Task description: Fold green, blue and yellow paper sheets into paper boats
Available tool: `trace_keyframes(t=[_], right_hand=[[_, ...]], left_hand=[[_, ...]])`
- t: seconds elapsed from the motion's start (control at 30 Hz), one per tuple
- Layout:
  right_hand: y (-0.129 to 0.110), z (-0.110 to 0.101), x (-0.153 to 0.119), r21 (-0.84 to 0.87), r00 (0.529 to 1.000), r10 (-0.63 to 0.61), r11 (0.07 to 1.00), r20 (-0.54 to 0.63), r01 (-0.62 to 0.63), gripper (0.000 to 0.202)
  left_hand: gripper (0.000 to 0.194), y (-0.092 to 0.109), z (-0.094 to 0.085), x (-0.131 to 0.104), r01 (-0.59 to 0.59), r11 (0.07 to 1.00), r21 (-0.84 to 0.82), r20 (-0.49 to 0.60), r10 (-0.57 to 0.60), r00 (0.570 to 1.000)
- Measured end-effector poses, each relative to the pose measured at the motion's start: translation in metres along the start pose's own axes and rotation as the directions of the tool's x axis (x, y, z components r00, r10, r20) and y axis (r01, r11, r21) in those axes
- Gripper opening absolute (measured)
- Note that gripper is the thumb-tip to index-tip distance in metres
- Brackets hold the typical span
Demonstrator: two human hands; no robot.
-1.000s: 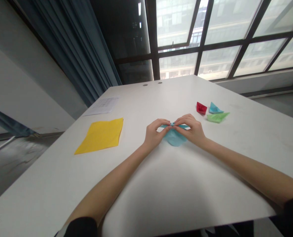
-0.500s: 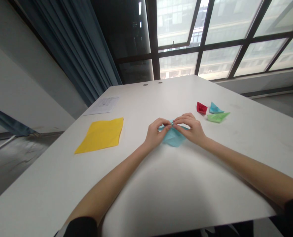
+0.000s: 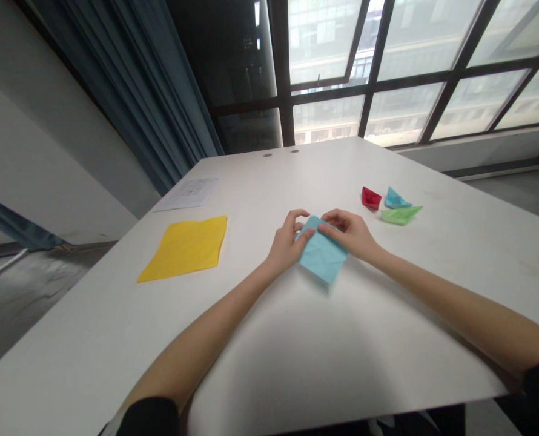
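A light blue sheet of folding paper [image 3: 324,259], creased and folded to a small squarish shape, is held between my two hands above the white table [image 3: 269,339]. My left hand [image 3: 292,237] pinches its left edge, thumb on the near face and fingers behind. From the other side, my right hand [image 3: 349,230] grips the upper right edge, thumb on top; its fingertips are partly hidden behind the paper. The lower corner of the paper points towards me and is slightly blurred.
Yellow paper [image 3: 185,247] lies to the left, with a printed white sheet [image 3: 188,192] behind it. At the right sit a red paper boat [image 3: 370,198], a blue one [image 3: 395,198] and a green one [image 3: 401,215]. Windows and a blue curtain [image 3: 128,79] stand beyond the table.
The blue paper has turned so its flat face shows, its lower corner reaching nearer to me. My fingertips have moved slightly apart from their pinch together at the top.
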State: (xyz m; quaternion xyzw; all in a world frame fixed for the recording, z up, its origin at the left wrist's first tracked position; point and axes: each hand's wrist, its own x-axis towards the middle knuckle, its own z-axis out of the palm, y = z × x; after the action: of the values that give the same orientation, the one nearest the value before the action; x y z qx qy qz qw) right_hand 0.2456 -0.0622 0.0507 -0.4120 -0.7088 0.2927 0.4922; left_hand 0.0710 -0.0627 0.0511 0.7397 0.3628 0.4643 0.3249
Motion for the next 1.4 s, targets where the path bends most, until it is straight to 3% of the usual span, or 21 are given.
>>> trace_keyframes(t=[0.2, 0.33, 0.43, 0.5, 0.57, 0.7, 0.83, 0.93, 1.0, 1.07, 1.17, 1.27, 1.4], right_hand=[[0.009, -0.005, 0.005, 0.21, 0.974, 0.106, 0.967, 0.199, -0.148, 0.046], [0.022, -0.005, 0.005, 0.143, 0.964, 0.131, 0.975, 0.233, -0.167, 0.028], [0.034, 0.0, 0.002, 0.066, 0.962, 0.193, 0.976, 0.193, -0.209, 0.018], [0.042, 0.003, 0.0, 0.087, 0.962, 0.234, 0.965, 0.144, -0.248, 0.019], [0.047, 0.005, -0.001, 0.105, 0.964, 0.243, 0.962, 0.11, -0.254, 0.02], [0.048, 0.004, -0.002, -0.069, 0.989, 0.135, 0.989, 0.065, -0.13, 0.02], [0.041, -0.001, -0.003, -0.278, 0.985, -0.12, 0.949, 0.123, 0.151, 0.032], [0.034, -0.001, -0.006, -0.395, 0.929, -0.269, 0.848, 0.256, 0.354, 0.042], [0.029, 0.001, -0.009, -0.485, 0.901, -0.305, 0.765, 0.308, 0.424, 0.049], [0.026, 0.004, -0.011, -0.55, 0.896, -0.328, 0.707, 0.3, 0.444, 0.05], [0.022, 0.006, -0.012, -0.579, 0.905, -0.358, 0.697, 0.23, 0.423, 0.031], [0.019, 0.005, -0.009, -0.551, 0.923, -0.367, 0.75, 0.115, 0.367, 0.016], [0.013, 0.001, -0.005, -0.445, 0.969, -0.233, 0.879, -0.083, 0.173, 0.018]], left_hand=[[0.009, -0.016, -0.003, 0.008, 0.041, 0.999, -0.03, -0.02, -0.042, 0.999], [0.012, -0.028, -0.006, 0.011, 0.19, 0.98, -0.062, -0.003, -0.191, 0.982], [0.028, -0.034, -0.007, 0.008, 0.368, 0.904, -0.22, 0.124, -0.348, 0.929], [0.04, -0.036, -0.008, 0.005, 0.492, 0.792, -0.362, 0.226, -0.438, 0.87], [0.036, -0.037, -0.008, 0.004, 0.591, 0.664, -0.457, 0.283, -0.522, 0.805], [0.015, -0.038, -0.009, 0.007, 0.655, 0.515, -0.553, 0.221, -0.668, 0.711], [0.018, -0.039, -0.011, 0.01, 0.639, 0.458, -0.618, 0.151, -0.729, 0.668], [0.018, -0.038, -0.011, 0.011, 0.63, 0.428, -0.648, 0.156, -0.736, 0.659], [0.018, -0.037, -0.011, 0.01, 0.635, 0.4, -0.661, 0.18, -0.737, 0.652], [0.018, -0.034, -0.01, 0.01, 0.647, 0.377, -0.662, 0.212, -0.734, 0.645], [0.015, -0.032, -0.01, 0.009, 0.665, 0.39, -0.637, 0.26, -0.703, 0.662], [0.018, -0.03, -0.009, 0.008, 0.647, 0.492, -0.582, 0.27, -0.634, 0.725], [0.045, -0.028, -0.009, 0.01, 0.518, 0.732, -0.443, 0.119, -0.525, 0.843]])
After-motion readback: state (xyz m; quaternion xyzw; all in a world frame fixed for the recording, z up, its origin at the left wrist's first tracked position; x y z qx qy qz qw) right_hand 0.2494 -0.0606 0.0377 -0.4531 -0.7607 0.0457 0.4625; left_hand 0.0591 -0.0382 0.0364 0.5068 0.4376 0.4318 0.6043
